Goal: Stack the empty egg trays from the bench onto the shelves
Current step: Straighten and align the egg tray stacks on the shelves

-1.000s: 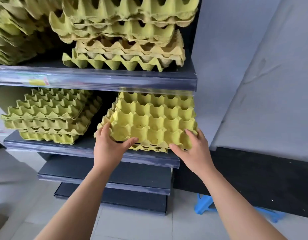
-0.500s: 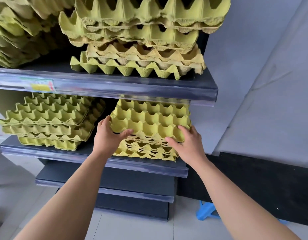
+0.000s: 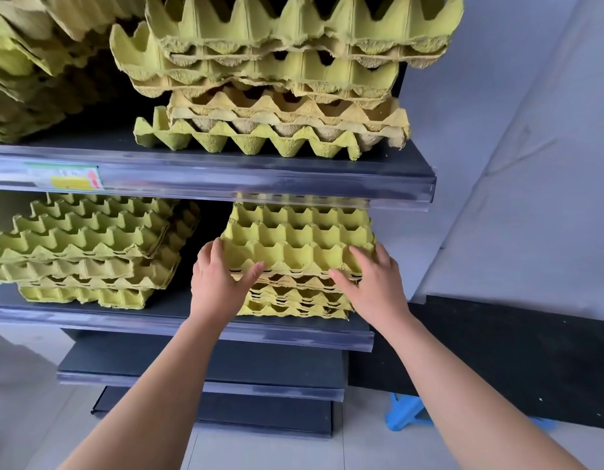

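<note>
Top egg tray [image 3: 297,247] sits on the stack [image 3: 294,301] at the right end of the middle shelf [image 3: 178,329], with both your hands on it.
Your left hand [image 3: 217,281] and right hand [image 3: 378,283] each grasp a near corner, thumbs along the front rim. Moulded pulp should be light, fairly stiff and rough enough not to slip, but the rims crush and tear. Hold at the corners and squeeze lightly. Can't tell if it's fully nested; looks slightly proud at the front.
</note>
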Demonstrator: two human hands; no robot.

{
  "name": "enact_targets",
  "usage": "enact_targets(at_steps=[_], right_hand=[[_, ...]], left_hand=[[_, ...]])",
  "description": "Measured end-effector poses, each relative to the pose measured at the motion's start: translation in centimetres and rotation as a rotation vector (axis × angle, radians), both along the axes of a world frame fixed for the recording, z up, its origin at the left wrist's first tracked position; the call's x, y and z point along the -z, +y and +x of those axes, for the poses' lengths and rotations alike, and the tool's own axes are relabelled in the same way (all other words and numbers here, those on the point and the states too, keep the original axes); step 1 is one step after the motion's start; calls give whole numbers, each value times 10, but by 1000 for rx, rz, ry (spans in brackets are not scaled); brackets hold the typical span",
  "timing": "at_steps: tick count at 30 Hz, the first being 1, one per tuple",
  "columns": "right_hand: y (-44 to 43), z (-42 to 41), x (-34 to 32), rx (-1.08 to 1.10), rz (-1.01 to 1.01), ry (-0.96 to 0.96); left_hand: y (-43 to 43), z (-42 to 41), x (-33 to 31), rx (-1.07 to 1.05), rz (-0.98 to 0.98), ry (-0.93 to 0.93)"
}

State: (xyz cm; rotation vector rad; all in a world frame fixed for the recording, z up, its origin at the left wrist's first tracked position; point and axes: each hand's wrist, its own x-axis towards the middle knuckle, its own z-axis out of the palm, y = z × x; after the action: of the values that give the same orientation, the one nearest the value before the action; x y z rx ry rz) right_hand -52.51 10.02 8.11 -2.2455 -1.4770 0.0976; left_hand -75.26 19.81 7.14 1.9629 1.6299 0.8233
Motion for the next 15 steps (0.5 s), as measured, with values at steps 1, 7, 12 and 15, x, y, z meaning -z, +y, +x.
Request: enact_targets(at_steps=[1, 7, 12, 15], right_hand=[[-1, -4, -2, 9, 27, -62], [-18, -46, -20, -31, 124, -141], [-29, -103, -45, -59, 129, -111], [-31, -136, -65, -64, 178, -103]], left_hand=[[-1, -1, 0, 3, 47, 40], [-10, -23, -11, 169, 305, 264], [-19, -60, -38, 317, 435, 329], [-23, -85, -65, 349, 491, 323]])
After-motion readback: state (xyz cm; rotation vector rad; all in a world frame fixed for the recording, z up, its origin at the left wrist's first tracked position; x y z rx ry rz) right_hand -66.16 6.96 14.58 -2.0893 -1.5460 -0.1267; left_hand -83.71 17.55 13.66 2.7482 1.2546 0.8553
